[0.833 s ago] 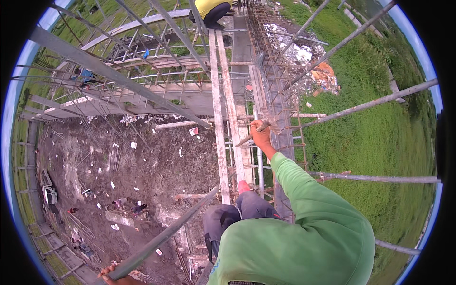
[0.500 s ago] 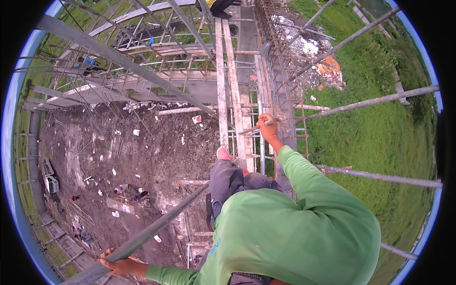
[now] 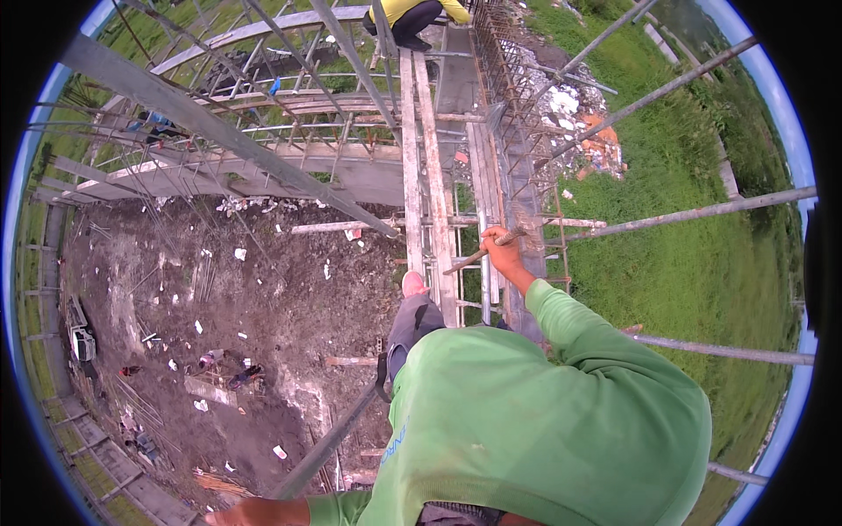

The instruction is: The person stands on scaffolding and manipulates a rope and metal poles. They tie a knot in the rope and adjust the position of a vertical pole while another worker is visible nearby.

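Note:
My right hand (image 3: 502, 251) is closed round the wooden handle of a hammer (image 3: 465, 262). The hammer's head (image 3: 511, 235) shows just beyond my fingers, above the narrow concrete beam with boards beside it. My left hand (image 3: 231, 514) is at the lower left, cut off by the picture's rim, so its fingers are hidden. Near it slants a grey scaffold pipe (image 3: 329, 444). One of my feet, in a pink shoe (image 3: 413, 283), stands on the long wooden planks (image 3: 410, 175) running away from me.
At the far end crouches a person in yellow (image 3: 403, 19). Thick slanted pipes (image 3: 237, 140) cross at left; more poles (image 3: 693, 210) jut out at right over grass. Rebar (image 3: 495, 53) lines the beam. Muddy ground (image 3: 281, 289) lies far below, with people and a vehicle (image 3: 83, 343).
My view has shifted and my body has leaned forward. My left hand has moved down to the picture's rim. My right hand, still gripping the hammer, is slightly lower.

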Demonstrator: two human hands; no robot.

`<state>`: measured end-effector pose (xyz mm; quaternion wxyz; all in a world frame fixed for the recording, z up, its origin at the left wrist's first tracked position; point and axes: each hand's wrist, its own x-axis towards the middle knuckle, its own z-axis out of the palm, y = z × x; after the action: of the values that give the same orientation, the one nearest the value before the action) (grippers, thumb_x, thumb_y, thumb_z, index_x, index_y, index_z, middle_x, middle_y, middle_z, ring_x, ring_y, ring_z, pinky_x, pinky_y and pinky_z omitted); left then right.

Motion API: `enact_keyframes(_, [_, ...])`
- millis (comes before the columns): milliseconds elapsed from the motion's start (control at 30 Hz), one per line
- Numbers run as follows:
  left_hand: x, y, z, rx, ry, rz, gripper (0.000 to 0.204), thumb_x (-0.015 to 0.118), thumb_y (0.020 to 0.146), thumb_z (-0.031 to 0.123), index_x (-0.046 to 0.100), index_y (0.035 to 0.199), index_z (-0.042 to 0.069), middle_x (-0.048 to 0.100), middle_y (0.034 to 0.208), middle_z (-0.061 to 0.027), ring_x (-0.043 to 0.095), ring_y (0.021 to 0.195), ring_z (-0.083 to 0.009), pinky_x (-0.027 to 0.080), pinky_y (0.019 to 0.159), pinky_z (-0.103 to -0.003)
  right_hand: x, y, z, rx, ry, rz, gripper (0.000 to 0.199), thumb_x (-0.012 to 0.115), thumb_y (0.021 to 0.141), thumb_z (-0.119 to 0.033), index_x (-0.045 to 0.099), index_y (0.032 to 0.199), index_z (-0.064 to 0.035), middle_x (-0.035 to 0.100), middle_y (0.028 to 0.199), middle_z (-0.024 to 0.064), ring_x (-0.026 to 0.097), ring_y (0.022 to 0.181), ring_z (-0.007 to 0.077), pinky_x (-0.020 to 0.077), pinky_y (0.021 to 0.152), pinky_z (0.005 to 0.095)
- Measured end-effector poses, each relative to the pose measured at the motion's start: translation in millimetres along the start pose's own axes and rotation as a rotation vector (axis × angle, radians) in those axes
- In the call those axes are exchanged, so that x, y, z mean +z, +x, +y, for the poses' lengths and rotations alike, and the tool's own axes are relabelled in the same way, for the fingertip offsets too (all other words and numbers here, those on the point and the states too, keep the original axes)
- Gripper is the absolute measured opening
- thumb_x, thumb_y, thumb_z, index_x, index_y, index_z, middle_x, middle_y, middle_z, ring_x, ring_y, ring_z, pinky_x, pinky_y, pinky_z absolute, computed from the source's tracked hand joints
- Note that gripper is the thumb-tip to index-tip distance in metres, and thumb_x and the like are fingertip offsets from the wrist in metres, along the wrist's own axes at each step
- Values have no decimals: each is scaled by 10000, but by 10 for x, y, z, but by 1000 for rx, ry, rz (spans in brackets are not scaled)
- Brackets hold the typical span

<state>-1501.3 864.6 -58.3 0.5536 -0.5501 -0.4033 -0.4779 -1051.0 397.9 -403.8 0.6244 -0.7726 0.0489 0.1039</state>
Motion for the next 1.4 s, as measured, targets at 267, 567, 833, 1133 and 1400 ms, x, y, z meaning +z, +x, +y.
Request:
enact_keyframes(267, [744,383,2704,-970,-1440,-921,583,535,1015,171,270,1506,3,576,1351,-182,572,1260,-296,472,1043,-449,-94,704,-568,-4,72,144,71,628,841,-27,696,843,-8,661,675,59,649,604,147,516,576,299])
enact_keyframes(567, [1175,346,4630,-897,-1875,-1297,692,613,990,327,274,1502,8,500,1409,-171,503,1297,-284,442,1035,-469,-870,603,-1105,-109,228,491,89,585,854,48,655,895,12,635,704,76,629,623,155,515,600,287])
enact_keyframes(833, [1104,-27,5464,-1081,-1724,-1076,575,691,910,82,344,1357,-19,643,1076,-156,664,875,-222,548,803,-346,-1042,797,-888,-109,108,536,102,577,879,37,663,935,30,651,756,72,637,690,147,524,652,295])
enact_keyframes(1133, [961,-305,5417,-1164,-1510,-1140,560,618,964,198,344,1408,-5,634,883,-120,662,801,-252,548,765,-402,-1124,2048,-781,59,60,430,95,592,864,40,670,910,12,638,739,47,612,666,127,492,620,278])
enact_keyframes(1400, [1090,-529,5117,-1183,-1359,-1182,614,621,971,438,446,1354,-8,629,927,-136,660,864,-272,559,818,-424,-1142,2783,-963,56,-4,320,90,623,849,13,683,911,-13,639,730,38,604,646,112,477,602,270])
